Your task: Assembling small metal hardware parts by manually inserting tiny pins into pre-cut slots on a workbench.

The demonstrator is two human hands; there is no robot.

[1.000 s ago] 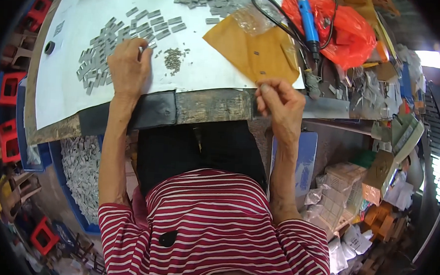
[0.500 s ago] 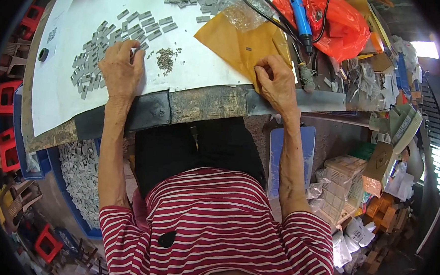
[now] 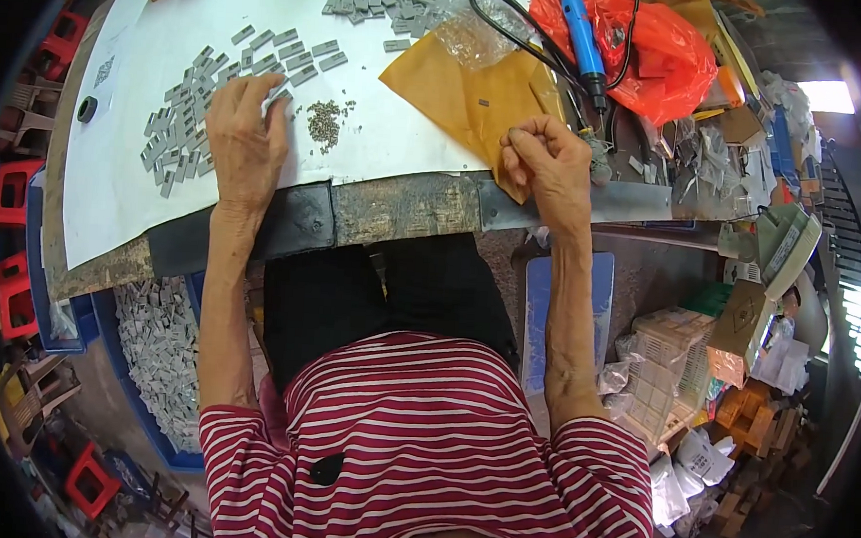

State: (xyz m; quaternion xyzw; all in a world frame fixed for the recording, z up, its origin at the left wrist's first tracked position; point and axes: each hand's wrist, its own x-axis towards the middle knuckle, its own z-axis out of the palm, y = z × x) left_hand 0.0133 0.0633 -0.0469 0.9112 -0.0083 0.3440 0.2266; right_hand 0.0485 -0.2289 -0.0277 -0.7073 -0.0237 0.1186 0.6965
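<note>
My left hand is over the left part of the white sheet, its fingers curled. Its thumb and index finger close around a small grey rectangular block. Many similar grey blocks lie scattered beside and beyond this hand. Right of it sits a small heap of tiny brownish metal parts. My right hand hovers by the front edge, next to a yellow-brown paper sheet. Thumb and fingertips are pinched together there; whatever they hold is hidden. One small dark piece lies on the paper.
A blue electric screwdriver with a black cable lies at the back right, against a red plastic bag. A black ring is at the far left. Below the table's left side stands a blue bin full of grey blocks.
My left hand has shifted slightly right, and its thumb and index finger are now at a grey block. My right hand has moved a little right, its fingers still pinched.
</note>
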